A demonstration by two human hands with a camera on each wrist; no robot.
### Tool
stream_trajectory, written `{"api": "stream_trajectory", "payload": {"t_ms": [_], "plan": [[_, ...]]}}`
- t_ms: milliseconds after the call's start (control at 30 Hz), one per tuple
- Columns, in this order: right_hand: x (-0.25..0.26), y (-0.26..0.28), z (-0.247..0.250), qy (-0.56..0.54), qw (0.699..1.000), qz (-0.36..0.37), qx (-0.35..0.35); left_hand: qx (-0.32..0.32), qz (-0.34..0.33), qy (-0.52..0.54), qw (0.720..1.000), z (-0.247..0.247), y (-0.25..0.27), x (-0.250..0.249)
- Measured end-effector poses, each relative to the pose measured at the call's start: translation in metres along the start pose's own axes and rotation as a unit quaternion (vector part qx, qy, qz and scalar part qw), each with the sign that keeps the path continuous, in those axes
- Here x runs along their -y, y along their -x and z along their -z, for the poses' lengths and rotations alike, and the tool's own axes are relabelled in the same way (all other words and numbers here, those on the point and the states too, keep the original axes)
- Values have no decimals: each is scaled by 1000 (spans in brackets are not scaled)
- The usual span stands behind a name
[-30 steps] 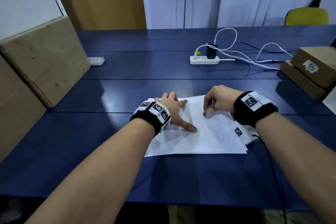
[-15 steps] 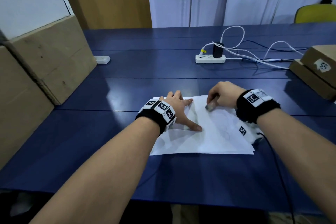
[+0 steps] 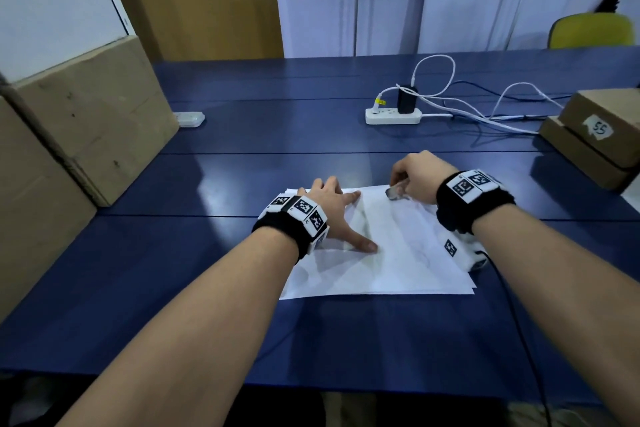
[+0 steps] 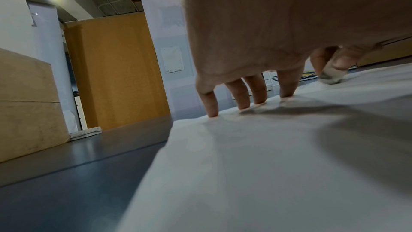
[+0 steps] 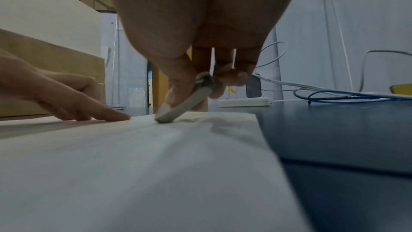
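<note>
A white sheet of paper (image 3: 391,263) with faint pencil lines lies on the blue table (image 3: 242,177). My left hand (image 3: 334,215) rests flat on the sheet's left part, fingers (image 4: 243,98) spread and straight, thumb stretched toward the middle. My right hand (image 3: 412,177) pinches a small grey eraser (image 3: 394,191) between thumb and fingers at the paper's far edge. In the right wrist view the eraser (image 5: 187,103) is tilted, its lower end touching the paper (image 5: 156,165). From the left wrist the eraser (image 4: 332,77) shows beyond my fingers.
Large cardboard boxes (image 3: 86,121) stand along the left. Two smaller stacked boxes (image 3: 595,135) sit at the right edge. A white power strip (image 3: 393,115) with a black charger and loose cables lies at the back. A small white device (image 3: 188,119) lies at back left.
My right hand with the eraser has slid away from me, from the middle of the sheet to its far edge. The left hand has stayed pressed on the paper.
</note>
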State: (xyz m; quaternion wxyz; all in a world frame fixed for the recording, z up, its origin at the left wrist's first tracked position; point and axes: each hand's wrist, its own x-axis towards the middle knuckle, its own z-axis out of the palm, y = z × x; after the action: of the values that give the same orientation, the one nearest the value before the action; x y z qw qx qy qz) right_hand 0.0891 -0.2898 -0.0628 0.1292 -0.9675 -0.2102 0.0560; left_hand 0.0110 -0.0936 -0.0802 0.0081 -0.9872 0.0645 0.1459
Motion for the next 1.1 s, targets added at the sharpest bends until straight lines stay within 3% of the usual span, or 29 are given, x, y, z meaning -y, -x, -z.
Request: {"api": "stream_trajectory", "payload": {"t_ms": [133,267,433,633,767,933,1100], "plan": [[-5,7,-3,-23,998,15,58,-1,1,-3,1000,-1,-1,0],[-3,4,1,-14,1000,-10,-23,2,-1,0,1000,0,-1,0],[0,11,-1,-15,996,18,83,4,3,-6,1000,1,-1,0],[-5,10,3,-8,1000,-25,-11,9,2,-4,1000,1,-1,-1],[-7,14,2,-20,996,-5,87,11,4,-4,1000,2,0,-1],[-3,8,5,-15,1000,-19,-7,9,2,3,1000,1,-1,-1],[2,11,1,-18,997,13,75,6,3,-6,1000,1,-1,0]]}}
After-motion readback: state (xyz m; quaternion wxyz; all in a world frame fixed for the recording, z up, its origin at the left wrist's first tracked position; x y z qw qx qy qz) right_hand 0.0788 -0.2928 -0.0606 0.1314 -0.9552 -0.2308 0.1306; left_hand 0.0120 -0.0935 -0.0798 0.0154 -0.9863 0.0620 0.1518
